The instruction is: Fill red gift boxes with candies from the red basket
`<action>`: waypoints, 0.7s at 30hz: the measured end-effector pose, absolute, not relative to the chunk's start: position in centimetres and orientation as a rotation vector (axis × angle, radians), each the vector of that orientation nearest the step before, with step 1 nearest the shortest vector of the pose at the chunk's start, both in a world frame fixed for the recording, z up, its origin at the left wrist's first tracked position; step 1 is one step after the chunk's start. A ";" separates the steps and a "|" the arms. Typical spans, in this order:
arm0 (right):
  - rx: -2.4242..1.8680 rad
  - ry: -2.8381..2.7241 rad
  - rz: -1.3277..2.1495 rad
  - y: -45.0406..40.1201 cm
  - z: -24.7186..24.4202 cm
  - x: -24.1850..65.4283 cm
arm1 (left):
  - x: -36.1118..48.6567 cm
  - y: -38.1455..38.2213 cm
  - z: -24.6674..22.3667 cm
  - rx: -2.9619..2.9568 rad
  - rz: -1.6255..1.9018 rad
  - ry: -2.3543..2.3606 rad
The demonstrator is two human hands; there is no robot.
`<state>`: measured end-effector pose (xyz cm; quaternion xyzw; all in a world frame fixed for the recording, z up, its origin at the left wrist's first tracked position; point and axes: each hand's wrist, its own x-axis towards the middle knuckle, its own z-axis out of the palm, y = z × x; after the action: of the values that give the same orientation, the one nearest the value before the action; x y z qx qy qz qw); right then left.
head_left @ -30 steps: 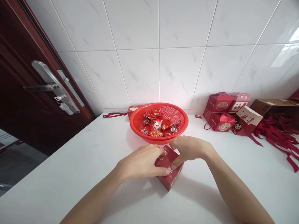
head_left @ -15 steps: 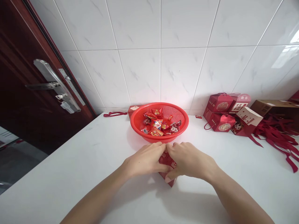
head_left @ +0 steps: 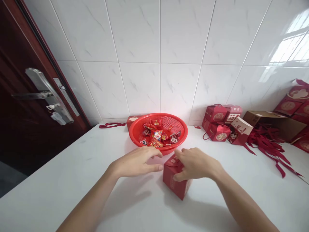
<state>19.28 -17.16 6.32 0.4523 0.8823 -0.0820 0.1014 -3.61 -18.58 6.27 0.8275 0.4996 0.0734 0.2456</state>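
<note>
A small red gift box (head_left: 174, 183) with a closed top stands on the white table, in front of a red plastic basket (head_left: 135, 137) that holds several wrapped sweets (head_left: 156, 134). My right hand (head_left: 196, 163) grips the box from above and the right, its thumb on the near face and its fingers over the top. To the left of the box is my left hand (head_left: 137, 161), with nothing in it, thumb and fingers apart and a small gap between its fingertips and the box.
Several red boxes (head_left: 218, 132) are stacked at the right by the tiled wall. Beyond them lie a heap of dark red ribbons (head_left: 267, 141) and an open cardboard carton (head_left: 260, 116). A loose ribbon (head_left: 112, 125) and another red box (head_left: 131, 121) sit left of the basket.
My left hand has let go of the box and moved left, its fingers opening. My right hand stays on the box, which now shows more of its side. The view has turned to the right.
</note>
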 end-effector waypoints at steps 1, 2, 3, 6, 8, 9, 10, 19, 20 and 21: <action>1.381 2.570 -0.247 -17.0 6.7 20.7 | -3.7 -18.5 6.3 2.246 0.179 1.380; 1.453 2.532 -0.247 -16.8 7.0 22.4 | -3.8 -18.4 6.4 2.235 0.166 1.387; 1.529 2.501 -0.242 -16.6 7.3 24.2 | -3.8 -18.2 6.4 2.226 0.172 1.380; 1.846 2.336 -0.277 -15.7 7.9 30.1 | -3.6 -17.3 6.1 2.202 0.318 1.309; 2.107 2.189 -0.277 -14.6 7.7 33.9 | -3.5 -16.6 5.6 2.158 0.449 1.248; 2.212 2.118 -0.273 -13.8 7.4 35.6 | -3.5 -16.2 5.3 2.134 0.500 1.222; 2.308 2.065 -0.266 -13.0 7.1 37.1 | -3.4 -15.8 4.9 2.113 0.539 1.205; 2.738 1.881 -0.075 -7.6 2.3 39.2 | -3.1 -13.9 2.6 2.008 0.643 1.180; 2.750 1.870 -0.054 -7.4 2.0 38.8 | -3.1 -13.9 2.5 2.009 0.650 1.174; 2.758 1.858 -0.032 -7.2 1.8 38.5 | -3.2 -13.9 2.5 2.011 0.658 1.171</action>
<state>38.52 -7.22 1.78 0.8258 0.5564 -0.0097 -0.0921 -3.16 -13.92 2.52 0.7778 0.4527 0.2546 0.3540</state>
